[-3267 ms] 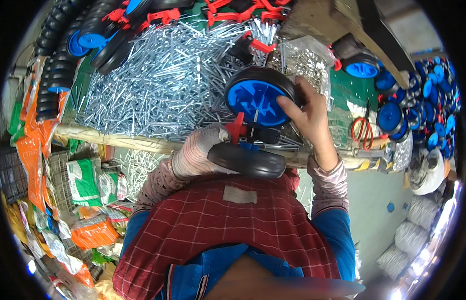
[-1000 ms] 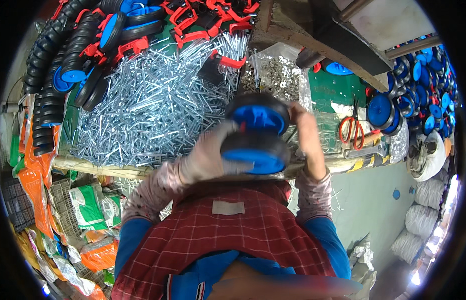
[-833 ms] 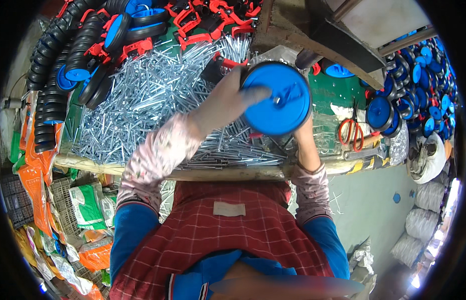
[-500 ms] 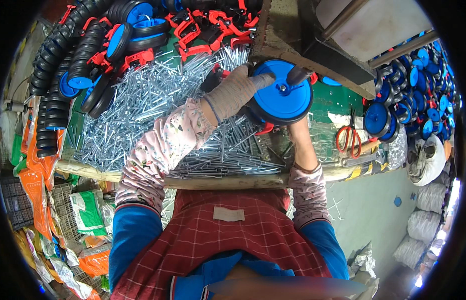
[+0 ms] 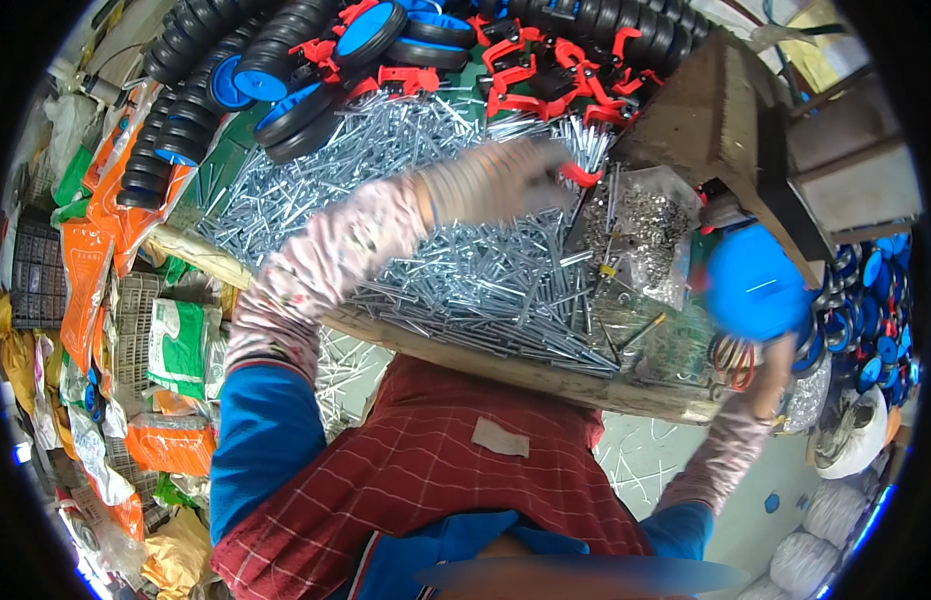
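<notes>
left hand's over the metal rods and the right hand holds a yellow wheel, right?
The colour is wrong: the head view shows the right hand holding a blue wheel, not yellow. The left hand is over the metal rods.

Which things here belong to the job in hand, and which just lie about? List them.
Job, most likely:
blue wheel, at the right hand
metal rods, under the left hand
red clips
stacked wheels
small metal pieces

Lying about, it seems:
scissors
orange bags
green-and-white bag
black crate
</notes>
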